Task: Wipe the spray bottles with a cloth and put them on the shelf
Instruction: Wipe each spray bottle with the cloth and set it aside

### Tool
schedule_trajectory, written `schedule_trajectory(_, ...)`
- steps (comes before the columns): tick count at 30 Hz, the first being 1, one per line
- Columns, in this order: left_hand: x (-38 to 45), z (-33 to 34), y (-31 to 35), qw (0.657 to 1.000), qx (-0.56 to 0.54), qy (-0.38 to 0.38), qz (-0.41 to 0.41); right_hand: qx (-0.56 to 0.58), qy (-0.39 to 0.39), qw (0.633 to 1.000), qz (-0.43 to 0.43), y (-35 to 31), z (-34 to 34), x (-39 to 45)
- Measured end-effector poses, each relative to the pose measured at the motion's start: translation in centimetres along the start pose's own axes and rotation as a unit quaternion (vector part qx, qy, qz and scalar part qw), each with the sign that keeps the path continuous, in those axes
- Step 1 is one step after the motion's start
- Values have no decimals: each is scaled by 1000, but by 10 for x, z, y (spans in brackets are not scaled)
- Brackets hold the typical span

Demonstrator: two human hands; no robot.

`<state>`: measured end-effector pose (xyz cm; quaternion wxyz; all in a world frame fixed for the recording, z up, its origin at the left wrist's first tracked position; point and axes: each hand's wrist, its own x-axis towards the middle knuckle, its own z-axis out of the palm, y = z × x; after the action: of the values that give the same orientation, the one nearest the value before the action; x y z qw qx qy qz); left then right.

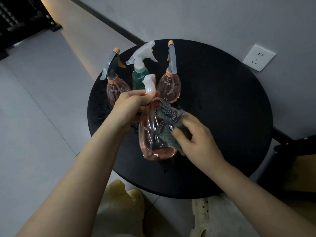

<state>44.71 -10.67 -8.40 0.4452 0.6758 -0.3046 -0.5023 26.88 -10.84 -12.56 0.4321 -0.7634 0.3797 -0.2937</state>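
The left hand [130,104] had its fingers curled tight round the neck of a pink spray bottle [153,135], just under its white trigger head, and held the bottle above the middle of the frame. The right hand [196,139] gripped a grey-green cloth [169,120], thumb on top and fingers folded under, and pressed it against the bottle's right side; the cloth draped up toward the bottle's shoulder.

Behind the held bottle, toward the upper middle of the frame, three more stood upright on a round black table [222,108]: a pink bottle with a grey trigger [116,88] on the left, partly hidden by the left hand; a green bottle with a white trigger [139,76] in the centre, its lower part covered by the held bottle's head; and a second pink bottle [169,88] on the right, just beside the cloth's upper edge. These three stood close together and crowded the space just beyond the hands.

Small water drops dotted the table's left part. Its right half lay bare out to the rim. A wall socket [259,57] sat at the upper right, dark furniture [22,16] at the upper left, and pale slippers [203,218] at the bottom edge on the tiled floor [42,117].
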Motion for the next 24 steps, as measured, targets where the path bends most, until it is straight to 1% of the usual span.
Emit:
schedule_trajectory(2,1,0,0,1000,-6,4,-5,-75,-15,994,-75,-2,0,-3)
schedule_trajectory(3,1,0,0,1000,-12,5,-7,-127,-19,984,-123,-2,-1,-4)
schedule_trajectory(5,1,0,-1,1000,-11,10,-7,-234,-42,947,-217,-4,-1,-6)
schedule_trajectory(7,1,1,-1,1000,-1,19,-6,-315,-80,900,-291,-5,0,-8)
schedule_trajectory(9,0,2,-1,1000,0,20,-7,-357,-110,862,-342,-4,3,-10)
schedule_trajectory(11,0,2,-1,1000,-4,15,-7,-361,-125,849,-365,-2,3,-11)
schedule_trajectory(13,0,3,-1,1000,-2,12,-5,-351,-125,855,-360,-1,0,-10)
schedule_trajectory(14,1,3,-1,1000,0,13,-4,-343,-117,865,-347,-1,-1,-9)
schedule_trajectory(17,2,3,-2,1000,2,14,-4,-283,-78,918,-266,0,-4,-5)
schedule_trajectory(19,3,2,-3,1000,-4,3,-4,-217,-52,955,-195,1,-5,-2)
schedule_trajectory(21,3,3,-3,1000,-15,-8,-7,-127,-31,985,-113,2,-4,0)
schedule_trajectory(22,2,3,-3,1000,-12,-7,-11,-77,-22,994,-78,3,-4,1)
schedule_trajectory(24,1,3,-2,1000,-6,-6,-10,-3,-4,999,-33,6,-2,3)
